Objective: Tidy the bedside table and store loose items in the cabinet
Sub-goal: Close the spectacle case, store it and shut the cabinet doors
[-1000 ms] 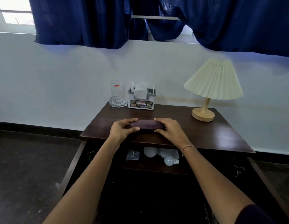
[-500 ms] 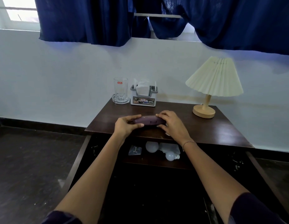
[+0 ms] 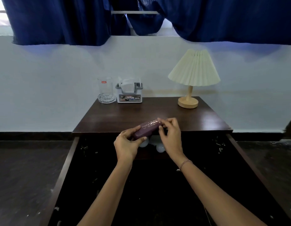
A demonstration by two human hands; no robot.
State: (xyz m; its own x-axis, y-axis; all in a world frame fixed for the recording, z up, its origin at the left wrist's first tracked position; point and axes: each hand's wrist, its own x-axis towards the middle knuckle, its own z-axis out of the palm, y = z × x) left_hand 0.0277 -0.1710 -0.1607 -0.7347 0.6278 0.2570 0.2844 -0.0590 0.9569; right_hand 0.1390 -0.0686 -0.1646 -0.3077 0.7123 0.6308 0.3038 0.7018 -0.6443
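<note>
Case (image 3: pixel 147 129) now tilted, both hands gripping

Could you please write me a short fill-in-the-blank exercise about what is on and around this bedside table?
1. Both hands hold a maroon ____ case above the open cabinet.
2. The lamp stands on the table's ____ side.
3. The glass mug stands to the ____ of the tissue holder.
4. On the cabinet shelf, behind the hands, lie white ____.

Missing words: spectacle; right; left; bulbs
</note>
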